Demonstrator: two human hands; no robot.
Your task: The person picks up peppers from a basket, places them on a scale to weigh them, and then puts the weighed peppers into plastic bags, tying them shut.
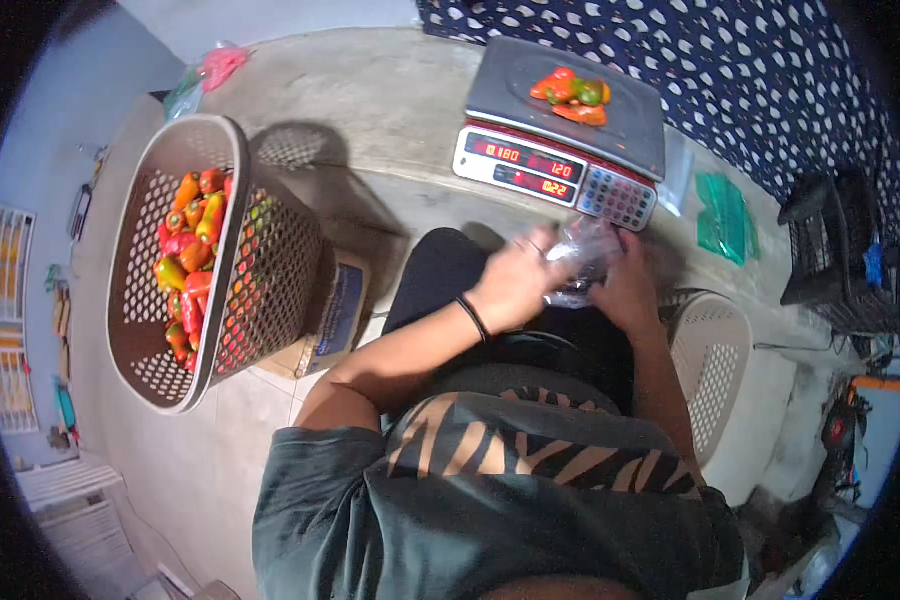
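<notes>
Just in front of the weighing scale [522,160], above the lap, I have both hands on a clear plastic bag [582,250]. The scale stands on the pale counter [390,110] with its lit display turned toward my position, presumably so that readings can be taken without leaning. A small group of peppers [580,114] rests on the platform, away from its edges, which I judge helps keep the load stable. To the left, a tall perforated basket [270,265] holds many more red, orange and yellow-green peppers [198,256]; its mouth faces the camera, probably for easy reach. A cardboard box [338,325] sits beside and partly behind it; I cannot confirm whether it bears the basket.

Hand pose: the left hand [510,285] comes in diagonally, elbow bent outward, fingers at the bag's left side. Motion blur prevents me from telling whether they are closed. The right hand [626,285] points up toward the scale and grips the bag's right side between thumb and fingers. The hands stand apart with the bag between them, an arrangement that seems suited to spreading the thin film.
</notes>
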